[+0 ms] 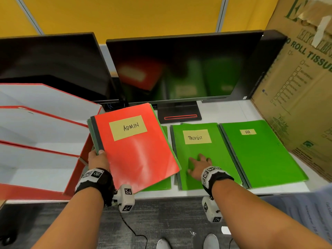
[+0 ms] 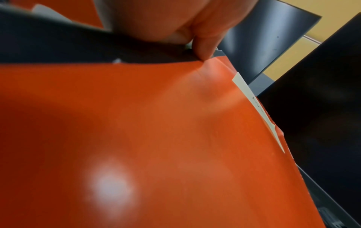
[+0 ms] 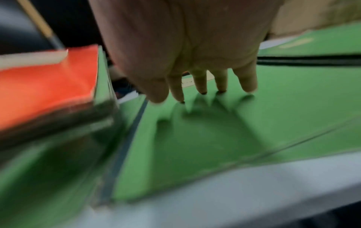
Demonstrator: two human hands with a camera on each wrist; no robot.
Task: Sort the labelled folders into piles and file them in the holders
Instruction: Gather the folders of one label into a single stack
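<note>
Hands split between two piles: one lifts the ADMIN stack, the other presses the TASKLIST pile.

Left hand (image 1: 98,159) grips the spine edge of a stack topped by the red ADMIN folder (image 1: 136,146), held tilted above the desk (image 1: 233,108) beside the red-edged holders (image 1: 45,123). Right hand (image 1: 198,165) lies flat, fingers spread, on the green TASKLIST folder (image 1: 201,153); the green HR folder (image 1: 258,151) lies just beside it, before a monitor (image 1: 179,69) and cardboard box (image 1: 301,87).

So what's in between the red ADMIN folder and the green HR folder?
The green TASKLIST folder lies between the red ADMIN folder and the green HR folder, flat on the desk. The right hand reaches over it. The head view shows this.
</note>
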